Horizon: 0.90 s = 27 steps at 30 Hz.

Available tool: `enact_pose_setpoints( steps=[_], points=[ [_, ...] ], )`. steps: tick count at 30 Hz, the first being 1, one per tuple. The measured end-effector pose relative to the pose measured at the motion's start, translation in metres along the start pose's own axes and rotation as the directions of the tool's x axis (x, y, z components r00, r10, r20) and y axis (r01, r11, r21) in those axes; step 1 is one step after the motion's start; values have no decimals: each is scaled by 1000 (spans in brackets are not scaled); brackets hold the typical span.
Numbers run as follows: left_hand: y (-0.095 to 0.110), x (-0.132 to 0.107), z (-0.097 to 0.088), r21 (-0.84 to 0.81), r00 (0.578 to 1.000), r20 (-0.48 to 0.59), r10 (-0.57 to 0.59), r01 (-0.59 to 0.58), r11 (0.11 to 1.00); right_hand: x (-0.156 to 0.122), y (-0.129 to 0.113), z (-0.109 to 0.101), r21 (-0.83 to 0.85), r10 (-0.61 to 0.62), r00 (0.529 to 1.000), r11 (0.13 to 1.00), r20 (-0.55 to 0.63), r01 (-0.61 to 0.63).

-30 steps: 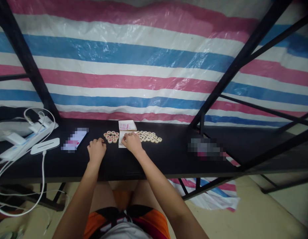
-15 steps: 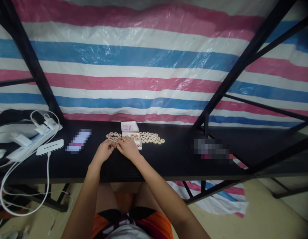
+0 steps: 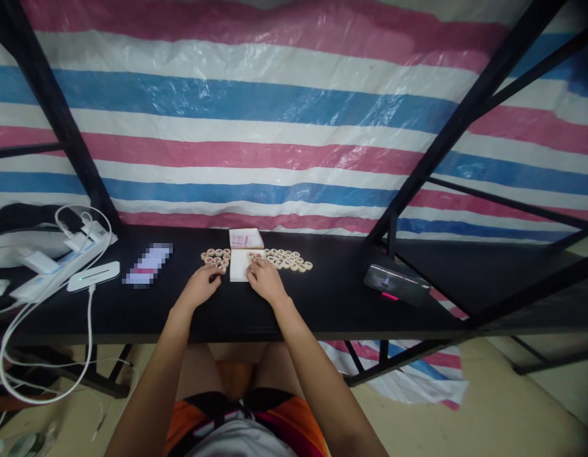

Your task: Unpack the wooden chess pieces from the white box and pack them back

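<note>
On the black tabletop stands an open white box (image 3: 239, 269), its lid (image 3: 246, 238) laid back behind it. Round xiangqi pieces with red characters (image 3: 216, 254) lie in a cluster left of the box. Pieces with dark characters (image 3: 288, 259) are grouped on its right. My left hand (image 3: 202, 285) has bent fingers closed on a piece at the near edge of the red cluster. Over the right part of the box, my right hand (image 3: 266, 279) has its fingers drawn together at several red pieces (image 3: 254, 256); its fingertips partly hide what they grip.
A blurred, lit rectangle (image 3: 148, 263) lies left of the pieces. Further left are a white router-like device (image 3: 94, 277) and a power strip (image 3: 65, 260) with plugs and cables. A dark phone (image 3: 397, 285) is at the right. Black metal bars (image 3: 417, 165) and striped sheeting (image 3: 255, 152) rise behind.
My right hand has moved right, from the box's left edge to its right part, baring the left part. My left hand stays by the red pieces, now apart from the right hand.
</note>
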State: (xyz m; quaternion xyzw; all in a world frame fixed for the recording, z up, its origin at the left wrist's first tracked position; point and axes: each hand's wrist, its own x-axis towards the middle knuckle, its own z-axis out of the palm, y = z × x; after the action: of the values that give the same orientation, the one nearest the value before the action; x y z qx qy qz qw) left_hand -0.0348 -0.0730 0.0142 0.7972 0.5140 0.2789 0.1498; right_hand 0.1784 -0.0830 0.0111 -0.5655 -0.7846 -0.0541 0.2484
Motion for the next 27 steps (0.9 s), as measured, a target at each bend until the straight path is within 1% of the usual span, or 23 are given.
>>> enact_pose_setpoints(
  steps=[5,9,13,16,19,23,27],
  points=[
    [-7,1,8,20,999,-19,39,-39,999,-3,4,0,32,-15,1000,999,10,14],
    [-8,0,10,13,997,4,79,-79,997,-4,1,-4,48,-20,999,999,33,18],
    [0,-1,8,-7,994,16,105,-105,994,-4,1,-4,59,-46,998,997,37,44],
    [8,-2,6,-30,989,67,130,-129,991,-3,4,-2,92,-74,996,993,41,70],
    [16,-2,4,-42,988,95,122,-119,992,-3,5,-2,115,-94,995,989,33,90],
    [20,-2,5,-49,987,99,125,-121,991,-3,2,-6,139,-109,994,985,18,106],
    [20,-2,7,-61,987,85,134,-129,990,-4,0,-10,122,-101,994,988,38,96]
  ],
)
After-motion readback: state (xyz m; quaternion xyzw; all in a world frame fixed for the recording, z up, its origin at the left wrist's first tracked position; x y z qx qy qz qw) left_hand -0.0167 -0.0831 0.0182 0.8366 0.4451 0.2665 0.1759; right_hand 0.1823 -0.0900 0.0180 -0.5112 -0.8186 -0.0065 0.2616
